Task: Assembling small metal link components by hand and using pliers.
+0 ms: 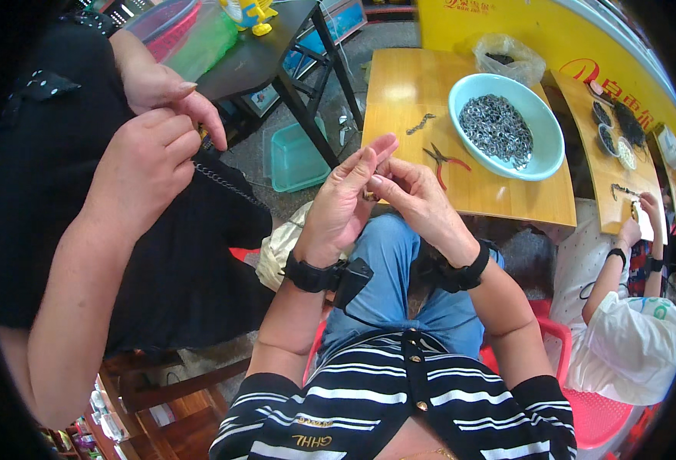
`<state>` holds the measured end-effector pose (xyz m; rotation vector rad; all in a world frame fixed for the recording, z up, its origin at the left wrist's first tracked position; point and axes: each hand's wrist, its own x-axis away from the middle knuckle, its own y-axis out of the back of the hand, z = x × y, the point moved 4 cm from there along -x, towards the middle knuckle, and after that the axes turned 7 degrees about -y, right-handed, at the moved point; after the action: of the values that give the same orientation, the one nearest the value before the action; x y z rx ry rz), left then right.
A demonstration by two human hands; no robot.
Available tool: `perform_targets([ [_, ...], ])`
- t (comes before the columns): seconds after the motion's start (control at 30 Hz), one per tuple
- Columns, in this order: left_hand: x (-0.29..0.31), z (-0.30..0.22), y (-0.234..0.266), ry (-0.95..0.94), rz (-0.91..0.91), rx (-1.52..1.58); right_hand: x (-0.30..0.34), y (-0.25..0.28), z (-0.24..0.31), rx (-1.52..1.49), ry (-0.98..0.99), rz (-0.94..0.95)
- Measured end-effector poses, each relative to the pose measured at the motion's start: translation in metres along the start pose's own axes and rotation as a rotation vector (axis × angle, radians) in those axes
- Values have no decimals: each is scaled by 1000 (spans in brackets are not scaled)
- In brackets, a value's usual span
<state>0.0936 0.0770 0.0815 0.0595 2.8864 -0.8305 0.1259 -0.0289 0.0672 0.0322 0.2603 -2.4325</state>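
- The left hand [342, 201] is half open, its fingers stretched and the thumb raised, over the person's lap near the worktop [403, 80]'s near left corner.
- The right hand [427, 208] is bent inward, its thumb and fingers meeting the left fingers.
- A small dark piece [369, 196] shows between them, mostly hidden; I cannot tell which hand grips it.
- Just beyond the hands, pliers [447, 160] with red handles lie spread near the near edge, between the hands and the basin.
- The light blue basin [554, 146], full of metal links [496, 129], occupies much of the right side.
- A short chain piece [420, 124] lies toward the left edge.
- A clear bag [523, 70] with dark contents stands at the far right corner.
- At left, another person's hand [142, 165] holds a hanging chain [230, 186], close beside the left forearm.
- Behind it, a black table [265, 61] and a green container [298, 186] on the floor fill the left side.
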Motion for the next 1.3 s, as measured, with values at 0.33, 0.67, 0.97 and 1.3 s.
perform_targets([
  [0.33,40,-32,65,-135,-377,-85,-63,107,-111,133,-475,-316],
  [0.67,60,-66,69,-382,-579,-292,-82,173,-147,-134,-153,-599],
  [0.97,63,-91,86,-590,-749,-388,-11,121,-35,-333,45,-629],
  [1.3,63,-117,92,-746,-734,-423,8,73,31,-347,135,-368],
])
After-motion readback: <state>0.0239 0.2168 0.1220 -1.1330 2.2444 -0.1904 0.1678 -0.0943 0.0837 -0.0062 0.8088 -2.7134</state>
